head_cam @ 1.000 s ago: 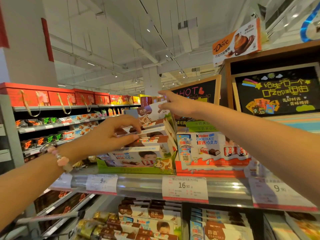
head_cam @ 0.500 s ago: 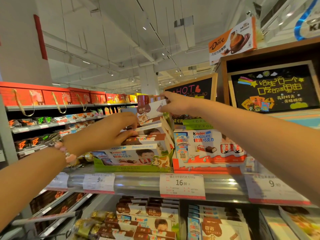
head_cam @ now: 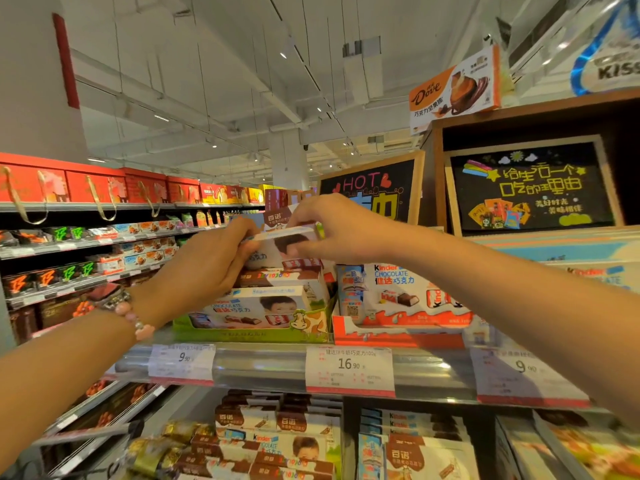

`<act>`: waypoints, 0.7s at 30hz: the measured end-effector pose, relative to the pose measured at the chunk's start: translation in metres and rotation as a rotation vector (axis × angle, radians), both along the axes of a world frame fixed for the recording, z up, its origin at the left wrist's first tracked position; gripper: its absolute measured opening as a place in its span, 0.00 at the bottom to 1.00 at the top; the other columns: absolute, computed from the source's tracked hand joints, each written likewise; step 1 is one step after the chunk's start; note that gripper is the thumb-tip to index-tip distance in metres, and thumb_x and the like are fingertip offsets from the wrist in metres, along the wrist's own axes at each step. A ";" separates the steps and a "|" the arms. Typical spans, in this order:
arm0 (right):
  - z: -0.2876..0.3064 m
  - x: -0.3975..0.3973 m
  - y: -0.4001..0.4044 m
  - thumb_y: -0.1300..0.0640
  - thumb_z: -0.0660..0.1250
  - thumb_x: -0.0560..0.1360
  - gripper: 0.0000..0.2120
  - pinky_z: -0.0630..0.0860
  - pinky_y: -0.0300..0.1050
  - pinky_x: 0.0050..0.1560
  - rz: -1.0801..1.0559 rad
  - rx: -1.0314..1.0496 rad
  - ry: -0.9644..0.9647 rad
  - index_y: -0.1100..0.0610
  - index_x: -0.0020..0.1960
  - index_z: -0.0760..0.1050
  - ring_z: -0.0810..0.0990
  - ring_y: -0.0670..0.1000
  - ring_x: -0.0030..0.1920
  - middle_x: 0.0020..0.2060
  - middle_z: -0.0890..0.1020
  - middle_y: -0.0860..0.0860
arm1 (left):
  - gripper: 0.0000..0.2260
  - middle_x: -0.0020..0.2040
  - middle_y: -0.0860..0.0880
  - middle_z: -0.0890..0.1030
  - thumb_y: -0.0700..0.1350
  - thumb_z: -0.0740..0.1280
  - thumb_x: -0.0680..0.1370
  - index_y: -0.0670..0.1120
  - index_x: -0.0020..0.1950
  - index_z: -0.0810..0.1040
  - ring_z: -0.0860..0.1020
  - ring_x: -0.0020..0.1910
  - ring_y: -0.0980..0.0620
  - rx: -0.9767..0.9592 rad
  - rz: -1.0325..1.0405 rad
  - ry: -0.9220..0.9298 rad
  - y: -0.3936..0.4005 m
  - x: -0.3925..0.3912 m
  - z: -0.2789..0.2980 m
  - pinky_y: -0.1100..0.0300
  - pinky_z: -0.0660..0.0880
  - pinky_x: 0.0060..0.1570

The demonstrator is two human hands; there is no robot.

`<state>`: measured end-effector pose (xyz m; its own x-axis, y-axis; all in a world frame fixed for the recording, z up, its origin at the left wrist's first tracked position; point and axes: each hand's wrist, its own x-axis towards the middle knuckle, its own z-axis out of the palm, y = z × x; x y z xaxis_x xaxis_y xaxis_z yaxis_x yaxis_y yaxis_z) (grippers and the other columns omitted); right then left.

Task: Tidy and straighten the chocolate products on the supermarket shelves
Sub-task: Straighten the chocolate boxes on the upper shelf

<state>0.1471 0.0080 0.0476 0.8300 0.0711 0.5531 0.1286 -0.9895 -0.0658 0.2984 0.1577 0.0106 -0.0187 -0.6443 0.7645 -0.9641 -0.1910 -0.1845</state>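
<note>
A white Kinder chocolate box [head_cam: 282, 249] tops a leaning stack of chocolate boxes in a green display tray [head_cam: 249, 332] on the upper shelf. My left hand [head_cam: 207, 268] grips the box's left end. My right hand [head_cam: 332, 228] pinches its right end from above. Under it lie a brown-and-white box [head_cam: 277, 277] and another Kinder box [head_cam: 256, 308]. A brown-labelled box [head_cam: 277, 216] stands behind. To the right sits a larger Kinder box [head_cam: 398, 292] in a red-and-white tray [head_cam: 394, 337].
Price tags [head_cam: 349, 370] line the metal shelf edge [head_cam: 263, 365]. More chocolate boxes [head_cam: 273, 441] fill the shelf below. Chalkboard signs [head_cam: 530, 185] and a Dove box [head_cam: 453, 90] stand at the upper right. Red gift boxes [head_cam: 93, 185] top the left aisle shelves.
My right hand came down from the upright brown-labelled box onto the top Kinder box. My left hand shifted up to the same box, so both hands now hold it.
</note>
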 end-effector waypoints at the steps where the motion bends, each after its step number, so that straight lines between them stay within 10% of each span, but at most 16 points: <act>1: 0.000 -0.001 0.000 0.52 0.67 0.75 0.10 0.74 0.50 0.43 0.002 0.019 -0.028 0.56 0.53 0.79 0.77 0.52 0.44 0.44 0.80 0.53 | 0.20 0.32 0.54 0.72 0.56 0.49 0.77 0.42 0.53 0.71 0.71 0.29 0.56 -0.028 -0.004 0.003 0.000 -0.001 0.002 0.60 0.66 0.25; 11: 0.024 -0.036 -0.001 0.57 0.66 0.76 0.03 0.73 0.26 0.37 0.099 0.336 -0.303 0.51 0.49 0.75 0.78 0.37 0.42 0.40 0.79 0.42 | 0.27 0.53 0.44 0.76 0.62 0.64 0.73 0.44 0.63 0.69 0.75 0.52 0.43 -0.298 -0.040 0.025 0.007 -0.011 0.033 0.40 0.74 0.50; 18: 0.027 -0.082 -0.031 0.59 0.68 0.74 0.07 0.79 0.45 0.50 0.072 0.484 -0.281 0.57 0.52 0.78 0.84 0.47 0.46 0.44 0.84 0.52 | 0.20 0.54 0.56 0.74 0.55 0.68 0.69 0.52 0.58 0.72 0.75 0.51 0.61 -0.225 -0.291 0.239 -0.018 -0.053 0.043 0.71 0.75 0.43; 21: 0.023 -0.106 -0.049 0.60 0.68 0.73 0.06 0.80 0.41 0.43 0.067 0.558 -0.199 0.58 0.50 0.79 0.85 0.50 0.45 0.42 0.85 0.52 | 0.11 0.53 0.58 0.78 0.43 0.70 0.72 0.55 0.52 0.76 0.79 0.53 0.59 -0.109 -0.468 0.488 -0.030 -0.065 0.046 0.68 0.78 0.45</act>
<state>0.0407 -0.0413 0.0705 0.7103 -0.2265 0.6664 0.2524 -0.8019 -0.5416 0.2335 0.1274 0.0566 0.0864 -0.5712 0.8163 -0.9175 0.2737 0.2886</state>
